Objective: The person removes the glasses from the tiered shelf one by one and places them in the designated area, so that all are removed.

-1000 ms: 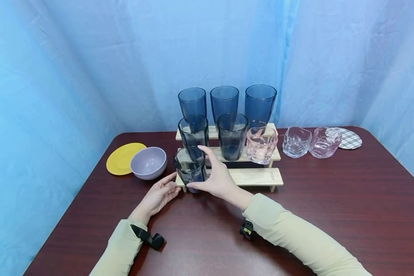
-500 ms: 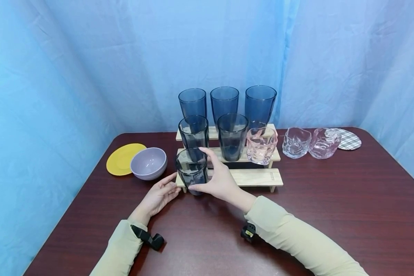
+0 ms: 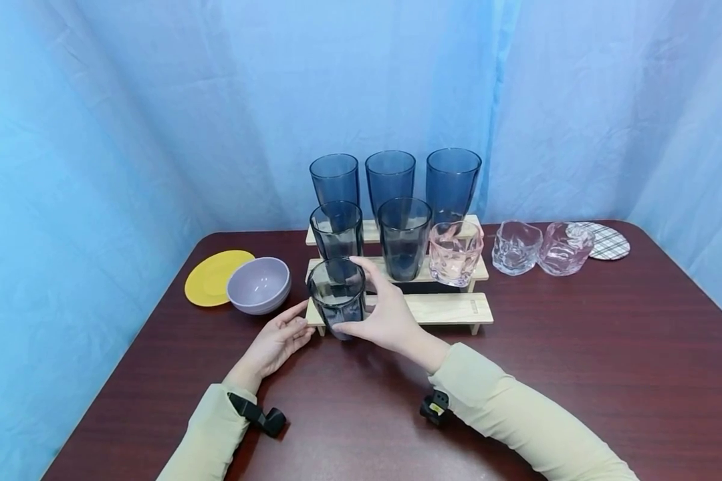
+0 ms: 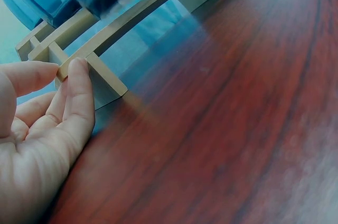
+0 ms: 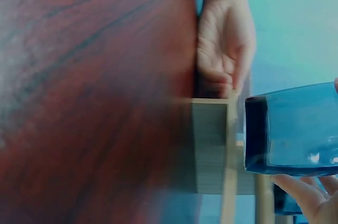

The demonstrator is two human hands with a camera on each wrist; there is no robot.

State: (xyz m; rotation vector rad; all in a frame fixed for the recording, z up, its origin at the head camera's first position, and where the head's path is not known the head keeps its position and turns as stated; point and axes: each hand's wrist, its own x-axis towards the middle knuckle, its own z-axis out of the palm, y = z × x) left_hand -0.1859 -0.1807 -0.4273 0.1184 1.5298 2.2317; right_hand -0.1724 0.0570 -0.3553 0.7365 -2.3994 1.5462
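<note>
On the bench (image 3: 361, 421) stands a three-step wooden rack (image 3: 481, 272). The left hand (image 3: 277, 344) pinches its near left corner; the right hand (image 3: 388, 317) grips a dark glass (image 3: 339, 310) just above the near step's (image 3: 439, 308) left end. Best is to lower it upright, with the rack steady. The mark (image 3: 474, 306) on this step's right end I cannot read.

Head view high, facing forward and down, wrist views close, tilted, sharing the wooden rack (image 3: 434, 308)
</note>
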